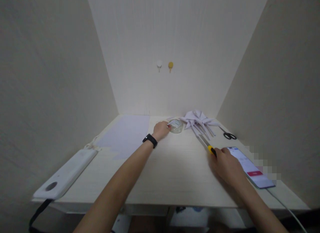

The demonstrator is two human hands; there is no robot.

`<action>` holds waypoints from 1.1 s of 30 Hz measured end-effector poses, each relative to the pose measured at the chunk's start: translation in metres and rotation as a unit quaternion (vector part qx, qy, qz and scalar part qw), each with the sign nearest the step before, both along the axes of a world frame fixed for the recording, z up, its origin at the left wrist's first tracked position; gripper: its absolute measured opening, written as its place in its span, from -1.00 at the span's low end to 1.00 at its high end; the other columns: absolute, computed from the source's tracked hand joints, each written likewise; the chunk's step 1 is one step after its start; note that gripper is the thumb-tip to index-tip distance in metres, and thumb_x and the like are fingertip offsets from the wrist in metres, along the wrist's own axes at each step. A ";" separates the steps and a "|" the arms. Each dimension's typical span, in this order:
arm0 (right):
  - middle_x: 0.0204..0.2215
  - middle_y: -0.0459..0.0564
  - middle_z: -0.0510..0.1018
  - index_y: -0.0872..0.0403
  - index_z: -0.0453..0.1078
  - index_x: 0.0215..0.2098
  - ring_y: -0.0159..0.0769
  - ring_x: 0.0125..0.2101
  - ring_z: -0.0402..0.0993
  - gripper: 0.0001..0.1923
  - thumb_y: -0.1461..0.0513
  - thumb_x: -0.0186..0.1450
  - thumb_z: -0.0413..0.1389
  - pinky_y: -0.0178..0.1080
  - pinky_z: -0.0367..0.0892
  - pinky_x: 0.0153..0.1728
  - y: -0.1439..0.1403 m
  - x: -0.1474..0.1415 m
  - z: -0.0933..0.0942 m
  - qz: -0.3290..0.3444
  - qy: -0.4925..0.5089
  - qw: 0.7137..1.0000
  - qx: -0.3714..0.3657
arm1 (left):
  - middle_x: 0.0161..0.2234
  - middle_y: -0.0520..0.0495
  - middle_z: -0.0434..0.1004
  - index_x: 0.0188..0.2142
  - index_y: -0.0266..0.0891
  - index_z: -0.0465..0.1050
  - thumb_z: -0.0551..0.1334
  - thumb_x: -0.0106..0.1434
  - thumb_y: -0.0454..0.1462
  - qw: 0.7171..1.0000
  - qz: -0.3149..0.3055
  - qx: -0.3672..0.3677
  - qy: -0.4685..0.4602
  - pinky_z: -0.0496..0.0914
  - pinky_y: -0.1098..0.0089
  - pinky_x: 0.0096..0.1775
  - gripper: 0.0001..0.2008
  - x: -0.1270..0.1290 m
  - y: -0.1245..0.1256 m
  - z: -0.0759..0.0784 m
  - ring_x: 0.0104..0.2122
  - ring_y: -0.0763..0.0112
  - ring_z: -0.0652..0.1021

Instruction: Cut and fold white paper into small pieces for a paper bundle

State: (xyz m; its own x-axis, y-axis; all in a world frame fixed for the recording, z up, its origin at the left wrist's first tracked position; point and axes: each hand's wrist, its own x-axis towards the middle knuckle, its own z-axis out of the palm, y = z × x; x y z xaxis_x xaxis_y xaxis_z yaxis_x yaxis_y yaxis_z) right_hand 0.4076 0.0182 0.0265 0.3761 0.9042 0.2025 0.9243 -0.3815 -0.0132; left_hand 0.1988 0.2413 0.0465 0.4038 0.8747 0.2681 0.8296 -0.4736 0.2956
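Centrally, just below mid-frame, the left hand, a black band on its wrist, curls its fingers against a clear, glossy round roll of tape lying on the pale wood-grain table. Lower right, the right hand closes around a yellow-handled utility knife, its grey blade extended, beside a phone whose writing is unreadable. Folded white paper shapes lie just right of the tape.

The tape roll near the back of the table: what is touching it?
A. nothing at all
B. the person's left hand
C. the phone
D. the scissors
B: the left hand reaches forward and its fingertips rest against the clear tape roll, while the scissors and the phone lie apart, to the right.
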 end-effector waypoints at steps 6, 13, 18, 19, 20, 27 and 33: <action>-0.23 0.19 0.53 0.18 0.41 -0.12 -0.15 -0.27 0.54 -0.76 0.23 0.33 0.02 -0.27 0.20 -0.33 0.031 -0.043 0.022 0.101 0.074 0.992 0.014 | -0.21 -0.30 0.64 -0.20 -0.23 0.60 0.12 0.32 -0.18 1.000 0.001 0.013 0.010 0.39 0.29 -0.18 -0.70 0.000 -0.002 0.000 -0.18 0.12 0.61; -0.27 0.28 0.61 0.21 0.40 -0.12 -0.08 -0.27 0.57 -0.76 0.26 0.34 -0.03 -0.26 0.19 -0.35 0.068 -0.079 0.017 0.130 0.084 0.988 -0.004 | -0.20 -0.32 0.63 -0.20 -0.26 0.61 0.13 0.29 -0.18 1.000 0.011 0.014 0.020 0.40 0.28 -0.18 -0.70 0.002 -0.003 0.003 -0.19 0.10 0.61; -0.27 0.27 0.61 0.22 0.41 -0.12 -0.09 -0.25 0.58 -0.75 0.26 0.35 -0.03 -0.27 0.21 -0.34 0.075 -0.083 0.015 0.140 0.078 0.987 0.000 | -0.20 -0.32 0.63 -0.19 -0.27 0.61 0.12 0.30 -0.18 0.999 0.016 0.009 0.026 0.40 0.30 -0.18 -0.69 0.002 -0.006 0.005 -0.19 0.13 0.61; -0.27 0.28 0.61 0.22 0.41 -0.12 -0.08 -0.25 0.58 -0.74 0.26 0.35 -0.03 -0.27 0.22 -0.34 0.076 -0.083 0.015 0.141 0.077 0.987 -0.003 | -0.20 -0.32 0.63 -0.19 -0.27 0.61 0.12 0.30 -0.18 0.999 0.016 0.009 0.026 0.41 0.31 -0.19 -0.69 0.002 -0.007 0.005 -0.19 0.13 0.61; -0.27 0.28 0.60 0.22 0.41 -0.11 -0.08 -0.24 0.57 -0.74 0.26 0.35 -0.04 -0.27 0.22 -0.34 0.077 -0.083 0.016 0.141 0.074 0.987 -0.006 | -0.20 -0.31 0.63 -0.19 -0.26 0.61 0.12 0.31 -0.18 0.999 0.016 0.009 0.027 0.41 0.31 -0.19 -0.69 0.002 -0.007 0.005 -0.19 0.13 0.61; -0.27 0.29 0.60 0.21 0.41 -0.12 -0.08 -0.25 0.57 -0.75 0.27 0.33 -0.04 -0.26 0.23 -0.33 0.080 -0.083 0.015 0.147 0.065 0.987 -0.002 | -0.19 -0.33 0.63 -0.19 -0.26 0.62 0.13 0.30 -0.18 0.999 0.017 0.008 0.028 0.42 0.29 -0.19 -0.69 0.002 -0.009 0.007 -0.17 0.09 0.61; -0.26 0.28 0.61 0.21 0.42 -0.12 -0.08 -0.24 0.57 -0.75 0.27 0.33 -0.03 -0.26 0.22 -0.32 0.082 -0.082 0.015 0.154 0.067 0.986 -0.006 | -0.19 -0.33 0.63 -0.18 -0.27 0.61 0.11 0.31 -0.18 0.999 0.018 0.012 0.033 0.42 0.29 -0.17 -0.68 0.002 -0.010 0.007 -0.17 0.10 0.61</action>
